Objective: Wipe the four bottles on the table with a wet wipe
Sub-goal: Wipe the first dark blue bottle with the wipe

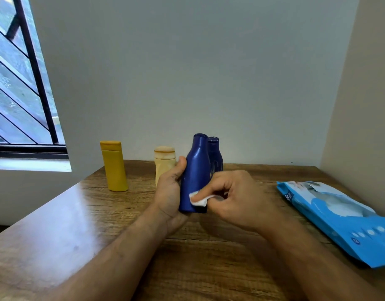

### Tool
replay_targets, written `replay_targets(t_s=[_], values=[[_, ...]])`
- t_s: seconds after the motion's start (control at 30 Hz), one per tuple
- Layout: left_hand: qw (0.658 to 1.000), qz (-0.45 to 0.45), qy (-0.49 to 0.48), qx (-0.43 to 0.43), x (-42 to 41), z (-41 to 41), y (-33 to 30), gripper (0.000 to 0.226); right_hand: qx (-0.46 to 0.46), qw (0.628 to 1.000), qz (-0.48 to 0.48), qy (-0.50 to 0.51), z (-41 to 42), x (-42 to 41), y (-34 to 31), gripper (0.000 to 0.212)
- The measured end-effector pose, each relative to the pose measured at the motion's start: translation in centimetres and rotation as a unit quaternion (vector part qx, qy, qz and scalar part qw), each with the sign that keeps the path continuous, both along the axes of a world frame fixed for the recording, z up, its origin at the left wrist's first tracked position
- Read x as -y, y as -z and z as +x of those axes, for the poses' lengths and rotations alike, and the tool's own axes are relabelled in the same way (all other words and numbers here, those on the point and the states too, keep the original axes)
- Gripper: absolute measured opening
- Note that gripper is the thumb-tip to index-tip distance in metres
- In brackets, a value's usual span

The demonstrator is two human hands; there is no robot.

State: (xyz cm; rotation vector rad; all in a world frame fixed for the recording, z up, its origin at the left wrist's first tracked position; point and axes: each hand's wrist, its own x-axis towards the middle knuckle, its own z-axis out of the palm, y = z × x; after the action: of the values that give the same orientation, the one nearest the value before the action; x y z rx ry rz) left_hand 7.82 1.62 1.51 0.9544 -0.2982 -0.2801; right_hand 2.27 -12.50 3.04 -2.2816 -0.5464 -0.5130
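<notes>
Indoors, a wooden table meets a grey wall, window far left. Left hand grips a blue bottle; right hand pinches a wet wipe against it.

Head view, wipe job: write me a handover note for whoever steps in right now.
Left hand grips the near blue bottle, lifted off the table.
Right hand pinches the wet wipe against its lower side.
Second blue bottle stands right behind; cream bottle and yellow bottle stand to the left. Wipe pack lies at right.
Done: cannot tell which are clean.
Left: finish this bottle, check the rest.
</notes>
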Motion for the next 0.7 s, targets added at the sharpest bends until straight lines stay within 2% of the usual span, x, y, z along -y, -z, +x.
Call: replay_targets(t_s=[0.1,0.2,0.3,0.37,0.53,0.6,0.7], values=[[1.000,0.009,-0.018,0.004,-0.1,0.0,-0.2,0.046,0.021,1.000,-0.003,0.017,0.2,-0.2,0.1,0.022],[0.999,0.029,-0.012,0.014,0.2,-0.2,-0.2,0.051,0.110,0.987,0.071,0.092,0.3,0.0,-0.1,0.019],[0.999,0.041,-0.008,0.027,0.6,-0.5,-0.3,0.056,0.140,0.972,0.149,0.116,0.2,0.1,-0.5,0.022],[0.999,0.042,-0.007,0.026,0.6,-0.5,-0.4,0.056,0.105,0.978,0.158,0.089,0.0,-0.1,-0.6,0.018],[0.999,0.021,-0.036,-0.001,0.2,0.0,-0.6,0.059,-0.032,0.998,0.053,0.000,-0.8,-0.2,-0.8,0.016],[0.998,0.027,-0.051,0.000,0.2,0.1,-0.6,0.056,-0.032,0.999,0.018,0.002,-0.7,-0.2,-0.7,0.016],[0.999,0.040,-0.027,0.016,0.3,-0.3,-0.6,0.050,0.020,0.995,0.089,0.037,-0.3,-0.3,-0.4,0.012]])
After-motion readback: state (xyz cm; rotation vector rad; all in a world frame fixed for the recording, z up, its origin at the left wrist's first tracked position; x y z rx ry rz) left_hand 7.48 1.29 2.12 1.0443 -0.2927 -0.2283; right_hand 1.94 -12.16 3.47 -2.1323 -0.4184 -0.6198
